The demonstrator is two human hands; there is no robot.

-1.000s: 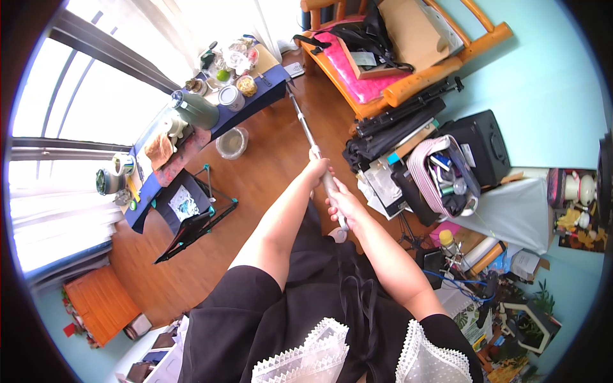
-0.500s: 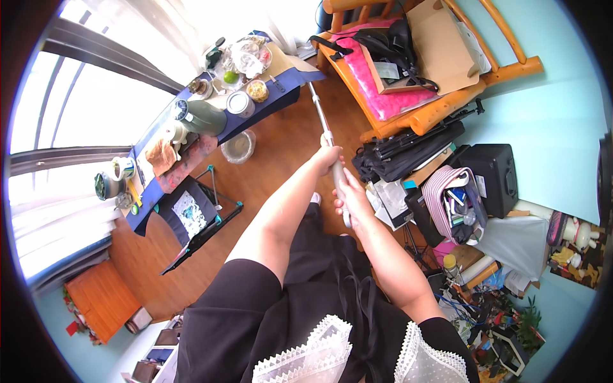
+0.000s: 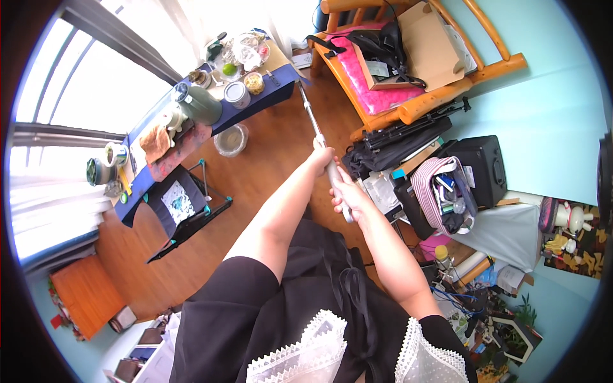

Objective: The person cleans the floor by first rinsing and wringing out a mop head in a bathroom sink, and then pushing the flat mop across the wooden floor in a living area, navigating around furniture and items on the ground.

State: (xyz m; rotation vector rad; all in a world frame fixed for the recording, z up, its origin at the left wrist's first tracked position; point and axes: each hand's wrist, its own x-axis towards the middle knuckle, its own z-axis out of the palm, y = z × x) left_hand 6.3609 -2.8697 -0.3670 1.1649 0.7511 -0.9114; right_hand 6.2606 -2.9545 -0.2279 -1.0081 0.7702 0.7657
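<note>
A long pole (image 3: 310, 108) with a silver shaft and a pale grey grip slants away from me. Its far end disappears at the right end of the blue-covered table (image 3: 271, 96), so what it carries is hidden. Wrapped round the upper part of the grip is my left hand (image 3: 322, 158), closed. My right hand (image 3: 351, 195) holds the same grip lower down, nearer my body, with its fingers curled round it. Both arms reach forward, the left one straighter.
On the table stand a green-grey jug (image 3: 199, 105), a tin (image 3: 237, 95) and several small items. Below are a plastic-lined bin (image 3: 231, 139) and a folding stool (image 3: 179, 203). At right are a wooden chair (image 3: 447, 96), black folded gear (image 3: 396, 143), a striped bag (image 3: 431, 182) and a black case (image 3: 479, 171).
The room has shifted slightly left in view, and the shoe seen below my hands is now hidden. Both hands keep their hold on the pole.
</note>
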